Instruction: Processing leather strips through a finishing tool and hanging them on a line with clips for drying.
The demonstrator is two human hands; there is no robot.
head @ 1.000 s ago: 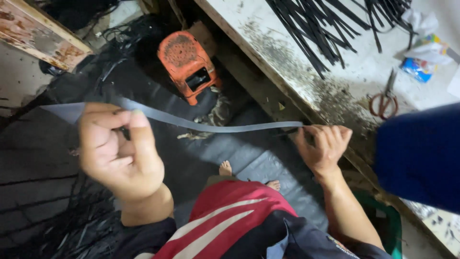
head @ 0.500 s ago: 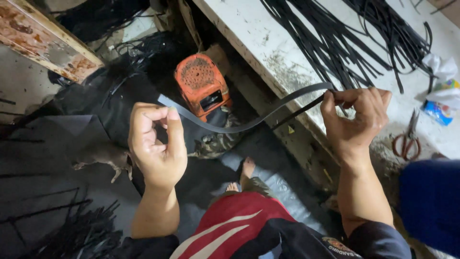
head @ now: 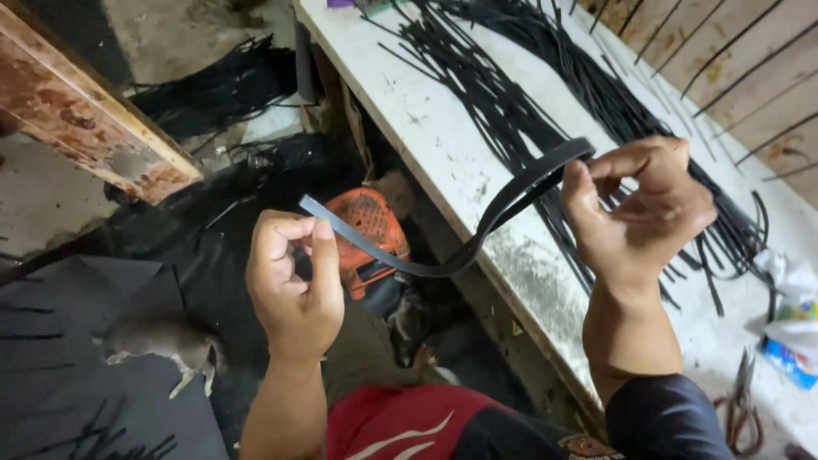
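Holding black rubber strip [head: 443, 247] stretched and sagging between left hand [head: 294, 285] and right hand [head: 643, 213], both pinching an end, over white workbench [head: 426, 128] edge; likely inspecting it, next probably needing placement among strip pile [head: 520, 94].

Left hand [head: 294, 285] and right hand [head: 639, 213] pinch a long flat black rubber strip [head: 477, 238] beside the white table's [head: 443, 145] edge.

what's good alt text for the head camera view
Two bare hands, left hand and right hand, hold the ends of a sagging black rubber strip beside a white workbench strewn with similar strips.
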